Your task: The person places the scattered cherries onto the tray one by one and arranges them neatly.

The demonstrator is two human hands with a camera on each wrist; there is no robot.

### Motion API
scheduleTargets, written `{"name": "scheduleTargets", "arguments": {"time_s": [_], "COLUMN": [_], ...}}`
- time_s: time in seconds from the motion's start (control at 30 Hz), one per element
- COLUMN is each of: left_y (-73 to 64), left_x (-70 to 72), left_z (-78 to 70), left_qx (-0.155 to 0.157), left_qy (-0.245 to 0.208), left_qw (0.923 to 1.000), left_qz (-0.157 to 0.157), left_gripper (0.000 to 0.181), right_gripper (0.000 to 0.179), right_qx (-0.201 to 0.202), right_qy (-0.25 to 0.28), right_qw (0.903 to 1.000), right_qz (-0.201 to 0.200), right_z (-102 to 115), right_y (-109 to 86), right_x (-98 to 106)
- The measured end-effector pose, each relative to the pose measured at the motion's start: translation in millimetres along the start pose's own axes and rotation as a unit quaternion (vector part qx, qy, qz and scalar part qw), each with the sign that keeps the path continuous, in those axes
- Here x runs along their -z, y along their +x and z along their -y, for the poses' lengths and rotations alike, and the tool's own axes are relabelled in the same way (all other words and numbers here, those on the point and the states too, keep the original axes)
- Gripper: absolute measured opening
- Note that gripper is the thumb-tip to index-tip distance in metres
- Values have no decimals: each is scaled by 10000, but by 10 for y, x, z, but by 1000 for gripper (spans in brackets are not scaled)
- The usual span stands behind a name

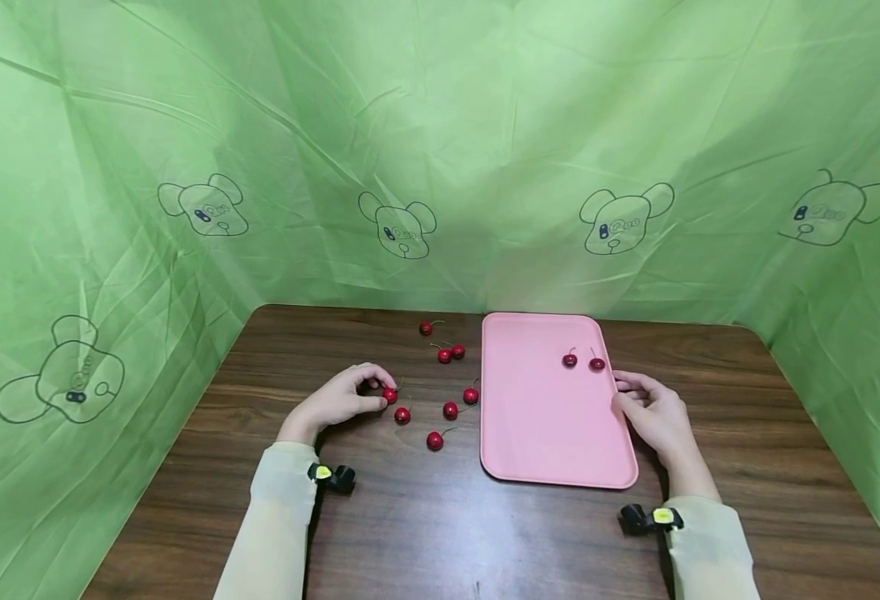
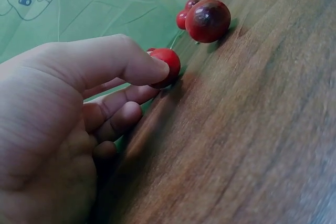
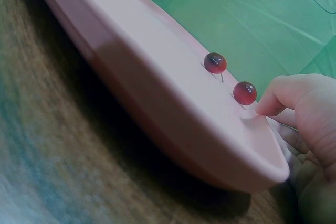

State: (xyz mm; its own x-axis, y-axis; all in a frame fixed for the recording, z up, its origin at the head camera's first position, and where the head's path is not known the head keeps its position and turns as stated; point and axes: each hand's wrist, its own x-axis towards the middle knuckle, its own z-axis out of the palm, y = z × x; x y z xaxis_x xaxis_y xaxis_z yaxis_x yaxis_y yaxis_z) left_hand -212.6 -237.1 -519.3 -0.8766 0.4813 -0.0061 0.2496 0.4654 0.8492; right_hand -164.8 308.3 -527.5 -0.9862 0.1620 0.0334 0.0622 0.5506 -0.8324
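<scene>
Between thumb and fingertips, my left hand (image 1: 341, 398) pinches a red cherry (image 1: 390, 396) with a thin stem. The left wrist view shows that cherry (image 2: 167, 67) low over the wooden table, the thumb pressed on its side. At the right, my right hand (image 1: 657, 414) grips the long edge of a pink tray (image 1: 537, 433), thumb over the rim and the other fingers outside it. Two dark red cherries lie in the tray near that hand: one cherry (image 1: 570, 360) and another cherry (image 1: 597, 364) closer to the rim.
Several more cherries lie on the brown table (image 1: 410, 517) between the left hand and the tray, the nearest being a cherry (image 1: 402, 415) just right of the pinched one. A green cloth (image 1: 477, 125) with drawn bear heads hangs behind and at both sides.
</scene>
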Motion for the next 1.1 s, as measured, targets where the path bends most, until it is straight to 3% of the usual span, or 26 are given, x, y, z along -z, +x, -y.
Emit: {"name": "scheduleTargets", "arguments": {"time_s": [0.27, 0.67, 1.1], "left_y": [14, -17, 12], "left_x": [5, 15, -20], "left_z": [19, 16, 15], "left_qx": [186, 204, 275], "left_qy": [-246, -451, -258], "left_qw": [9994, 9979, 9979], "left_qz": [-161, -421, -521], "left_gripper": [18, 18, 16], "right_gripper": [42, 43, 43], "right_qx": [30, 57, 30], "right_qy": [-64, 25, -63], "right_qw": [10000, 10000, 10000], "right_qz": [-13, -1, 1], "right_z": [-11, 44, -1], "right_y": [14, 11, 0], "right_x": [-6, -4, 4]}}
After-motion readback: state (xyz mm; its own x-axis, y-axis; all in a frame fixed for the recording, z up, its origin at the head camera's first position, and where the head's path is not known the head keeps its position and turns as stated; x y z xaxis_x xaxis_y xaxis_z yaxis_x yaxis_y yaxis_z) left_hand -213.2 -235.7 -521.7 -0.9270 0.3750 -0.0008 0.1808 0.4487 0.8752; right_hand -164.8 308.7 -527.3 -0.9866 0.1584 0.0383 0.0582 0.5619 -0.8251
